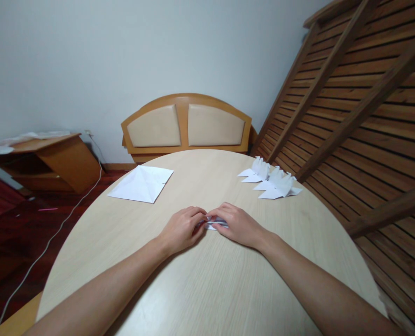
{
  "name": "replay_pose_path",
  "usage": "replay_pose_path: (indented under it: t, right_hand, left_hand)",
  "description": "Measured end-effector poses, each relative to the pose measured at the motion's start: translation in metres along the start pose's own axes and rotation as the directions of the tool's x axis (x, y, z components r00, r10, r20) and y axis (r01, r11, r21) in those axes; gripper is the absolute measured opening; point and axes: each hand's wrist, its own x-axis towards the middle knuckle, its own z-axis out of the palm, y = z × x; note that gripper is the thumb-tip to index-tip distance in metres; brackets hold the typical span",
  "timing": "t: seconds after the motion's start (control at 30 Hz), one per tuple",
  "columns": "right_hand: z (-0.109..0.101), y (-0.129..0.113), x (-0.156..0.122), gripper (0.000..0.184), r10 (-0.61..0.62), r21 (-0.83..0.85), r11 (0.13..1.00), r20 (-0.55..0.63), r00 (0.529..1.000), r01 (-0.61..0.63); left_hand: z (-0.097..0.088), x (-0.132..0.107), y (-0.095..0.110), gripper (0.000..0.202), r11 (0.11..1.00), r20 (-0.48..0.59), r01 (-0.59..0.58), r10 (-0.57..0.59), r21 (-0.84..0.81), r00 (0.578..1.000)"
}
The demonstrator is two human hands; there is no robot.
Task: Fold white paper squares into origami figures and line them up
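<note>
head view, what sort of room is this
Most likely a bedroom: what looks like a padded wooden headboard stands beyond the round table, with a large slatted wooden frame, perhaps a bed base, on the right and a low wooden cabinet on the left.

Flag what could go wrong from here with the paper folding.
1. The left hand and right hand hide much of the small folded paper they hold, so a crease might drift off line unnoticed.
2. The white paper figures stand crowded near the far right table edge; a bump could topple several.
3. The loose creased sheet lies unweighted at far left and might slide.
</note>
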Motion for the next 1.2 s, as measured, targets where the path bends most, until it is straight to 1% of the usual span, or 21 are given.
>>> replay_pose_path:
  t: [0.1, 0.2, 0.33, 0.47, 0.67, 0.7, 0.77, 0.8, 0.87, 0.93, 0.97, 1.1, 1.2]
  right_hand:
    - [0.0, -0.001, 0.0, 0.019, -0.006, 0.026, 1.0, -0.022, 1.0, 0.007]
    - [0.001, -0.002, 0.0, 0.023, 0.002, 0.079, 0.997, -0.043, 0.999, 0.001]
    - [0.003, 0.0, -0.001, 0.027, 0.083, 0.103, 0.992, -0.032, 0.996, -0.079]
    - [0.004, 0.002, 0.0, 0.019, 0.118, 0.065, 0.991, -0.014, 0.993, -0.117]
    - [0.0, -0.004, 0.002, 0.009, 0.095, 0.016, 0.995, -0.023, 0.995, -0.095]
    - [-0.001, -0.005, 0.002, 0.009, 0.098, 0.031, 0.995, -0.029, 0.995, -0.097]
    - [-0.003, -0.005, 0.002, 0.011, 0.141, 0.125, 0.983, -0.051, 0.989, -0.133]
    - [-0.004, -0.005, 0.002, 0.014, 0.186, 0.195, 0.966, -0.067, 0.98, -0.17]
    - [-0.004, -0.001, 0.001, 0.02, 0.311, 0.343, 0.901, -0.09, 0.946, -0.264]
    - [-0.004, 0.004, 0.001, 0.023, 0.417, 0.456, 0.823, -0.084, 0.905, -0.337]
    - [-0.003, 0.007, 0.001, 0.024, 0.445, 0.497, 0.791, -0.065, 0.893, -0.358]
    - [0.0, 0.01, 0.001, 0.031, 0.465, 0.631, 0.659, 0.086, 0.881, -0.41]
    - [0.001, 0.007, 0.002, 0.033, 0.471, 0.692, 0.576, 0.153, 0.869, -0.435]
  left_hand:
    - [0.001, 0.0, -0.001, 0.012, 1.0, 0.002, 0.007, -0.007, 0.019, 1.0]
    - [0.003, -0.001, -0.003, 0.01, 0.999, 0.004, 0.03, -0.03, 0.04, 1.0]
    - [0.003, -0.001, -0.004, 0.014, 0.994, -0.006, 0.072, -0.071, 0.077, 0.997]
    - [0.002, -0.001, -0.002, 0.016, 0.994, 0.01, 0.042, -0.043, 0.103, 0.999]
    - [-0.001, 0.0, -0.001, 0.012, 0.993, 0.026, 0.033, -0.036, 0.116, 0.999]
    - [-0.001, 0.0, -0.002, 0.012, 0.992, 0.025, 0.034, -0.037, 0.118, 0.999]
    - [-0.002, 0.0, -0.003, 0.013, 0.994, 0.008, 0.022, -0.023, 0.111, 1.0]
    - [-0.002, -0.001, -0.003, 0.014, 0.995, -0.007, 0.005, -0.004, 0.102, 1.0]
    - [-0.002, -0.001, -0.004, 0.016, 0.996, -0.047, -0.044, 0.048, 0.084, 0.998]
    - [-0.002, -0.001, -0.004, 0.017, 0.992, -0.091, -0.097, 0.104, 0.078, 0.99]
    - [-0.002, -0.001, -0.004, 0.017, 0.989, -0.112, -0.12, 0.129, 0.083, 0.985]
    - [-0.006, -0.001, 0.0, 0.017, 0.97, -0.152, -0.196, 0.217, 0.141, 0.964]
    - [-0.01, -0.002, 0.004, 0.022, 0.949, -0.166, -0.229, 0.266, 0.216, 0.949]
